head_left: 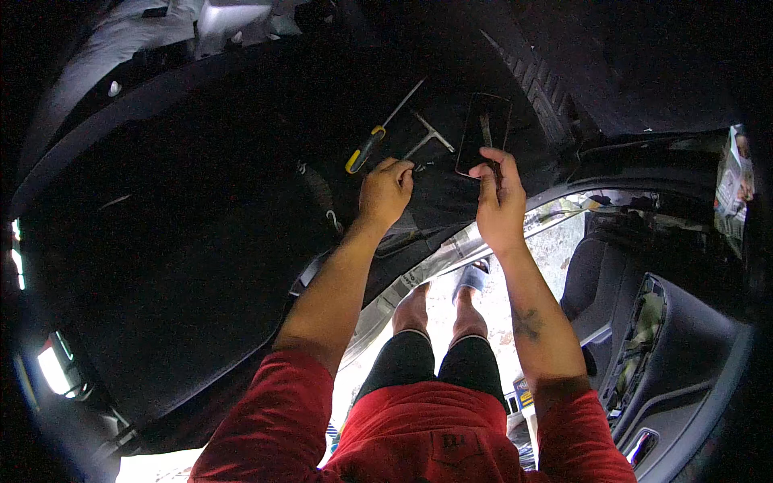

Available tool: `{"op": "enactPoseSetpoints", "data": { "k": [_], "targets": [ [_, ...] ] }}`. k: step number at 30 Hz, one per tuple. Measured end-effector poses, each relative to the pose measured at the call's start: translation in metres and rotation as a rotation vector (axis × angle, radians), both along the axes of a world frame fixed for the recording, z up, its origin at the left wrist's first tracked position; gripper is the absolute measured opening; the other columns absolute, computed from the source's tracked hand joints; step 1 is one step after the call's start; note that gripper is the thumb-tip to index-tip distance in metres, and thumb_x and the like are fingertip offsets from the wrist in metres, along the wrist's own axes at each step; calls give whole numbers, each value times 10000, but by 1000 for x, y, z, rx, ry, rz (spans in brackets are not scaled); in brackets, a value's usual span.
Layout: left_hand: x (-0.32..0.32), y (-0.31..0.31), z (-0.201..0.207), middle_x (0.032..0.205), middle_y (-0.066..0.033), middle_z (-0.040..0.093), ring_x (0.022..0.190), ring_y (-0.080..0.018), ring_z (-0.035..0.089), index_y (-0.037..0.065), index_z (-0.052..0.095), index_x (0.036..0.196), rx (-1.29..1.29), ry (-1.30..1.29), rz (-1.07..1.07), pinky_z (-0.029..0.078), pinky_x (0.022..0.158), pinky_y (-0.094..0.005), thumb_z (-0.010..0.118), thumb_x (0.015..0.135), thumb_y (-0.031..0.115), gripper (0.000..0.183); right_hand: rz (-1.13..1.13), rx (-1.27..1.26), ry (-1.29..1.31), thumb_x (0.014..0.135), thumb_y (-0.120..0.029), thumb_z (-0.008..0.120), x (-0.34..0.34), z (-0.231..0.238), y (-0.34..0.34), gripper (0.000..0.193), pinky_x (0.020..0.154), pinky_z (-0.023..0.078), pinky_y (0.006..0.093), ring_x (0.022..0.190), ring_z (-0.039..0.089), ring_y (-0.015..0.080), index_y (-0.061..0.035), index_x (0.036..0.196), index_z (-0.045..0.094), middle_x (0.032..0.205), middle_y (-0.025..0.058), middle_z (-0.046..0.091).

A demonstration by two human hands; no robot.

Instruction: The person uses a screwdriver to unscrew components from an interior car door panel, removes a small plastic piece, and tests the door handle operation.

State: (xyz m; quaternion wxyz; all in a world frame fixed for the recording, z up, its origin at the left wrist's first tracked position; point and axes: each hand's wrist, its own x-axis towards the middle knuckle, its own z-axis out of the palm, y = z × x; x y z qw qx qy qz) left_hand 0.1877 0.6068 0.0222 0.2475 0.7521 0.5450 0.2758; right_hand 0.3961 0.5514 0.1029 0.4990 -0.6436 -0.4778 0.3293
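Observation:
My left hand [386, 191] is closed, its fingertips pinched together at the lower end of a metal T-handle wrench [436, 134]; whether they grip its shaft or something small is hidden. Beside that hand lies a screwdriver [367, 150] with a yellow and black handle, its long blade pointing away. A dark phone [473, 133] rests to the right of the wrench on the black surface. Over the phone's lower right part is my right hand [501, 197], thumb and forefinger apart. A few tiny light bits [422, 167] sit near my left fingertips.
Around me is a dark car interior with a seat [600, 266] on the right. An opened door panel [684, 354] stands at lower right. A pale door sill [451, 256] crosses beneath my forearms. A coiled dark strap with a hook [320, 189] lies left of my left hand.

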Motion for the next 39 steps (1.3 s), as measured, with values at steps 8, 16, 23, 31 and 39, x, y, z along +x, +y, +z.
{"op": "enactPoseSetpoints", "data": {
  "k": [8, 16, 23, 31, 39],
  "targets": [
    [8, -7, 6, 979, -149, 685, 841, -317, 690, 57, 729, 1125, -74, -66, 30, 558, 750, -372, 723, 883, 89, 245, 31, 95, -105, 960, 69, 478, -6, -7, 20, 223, 801, 528, 327, 908, 710, 247, -8, 1090, 642, 967, 159, 703],
    [12, 8, 8, 1068, -174, 655, 975, -378, 676, 77, 706, 1197, -144, 119, -157, 555, 839, -487, 608, 971, 175, 265, 26, 84, -62, 951, 63, 492, -24, 0, 37, 229, 807, 528, 331, 914, 711, 255, -20, 1087, 657, 974, 158, 708],
    [3, -16, -3, 1052, -160, 675, 912, -326, 688, 38, 676, 1158, -289, -614, 372, 563, 804, -423, 635, 942, 114, 233, 246, 117, -438, 800, 39, 601, -52, -9, 20, 328, 820, 550, 415, 912, 669, 378, -44, 1106, 687, 988, 180, 685],
    [-56, -69, 34, 888, -90, 591, 780, -211, 534, 29, 624, 1015, -868, -2107, 577, 455, 720, -324, 589, 921, 112, 130, 616, 151, -1160, 865, -214, 596, -72, -26, 30, 236, 923, 470, 394, 1041, 607, 228, -166, 1029, 758, 953, 60, 683],
    [-53, -60, 71, 915, -91, 553, 770, -210, 475, 29, 579, 1013, -893, -2079, 463, 418, 717, -341, 573, 901, 148, 164, 648, -497, -614, 1000, -389, 543, -132, -19, 107, 385, 881, 551, 496, 1101, 688, 315, -174, 1295, 666, 1164, 160, 697]
  ]
}}
